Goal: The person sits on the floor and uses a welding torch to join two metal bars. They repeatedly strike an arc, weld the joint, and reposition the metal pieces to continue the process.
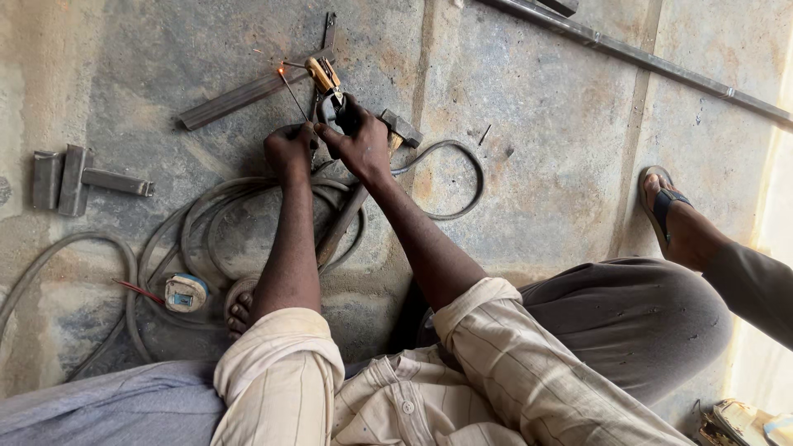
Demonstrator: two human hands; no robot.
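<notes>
Gripping electrode holder (324,76) by insulated handle, right hand (357,136) fully closed; left hand (289,149) curled shut beside it, steadying thin stiff welding rod (293,92); rod tip sparking on flat steel bar (239,97), likely hot, heavy, rigid

Coiled cables (206,223) crowd the floor under both forearms; 2 metal blocks (62,177) lie left; bare concrete floor (553,149) opens right, short of the long bar (661,66)
</notes>
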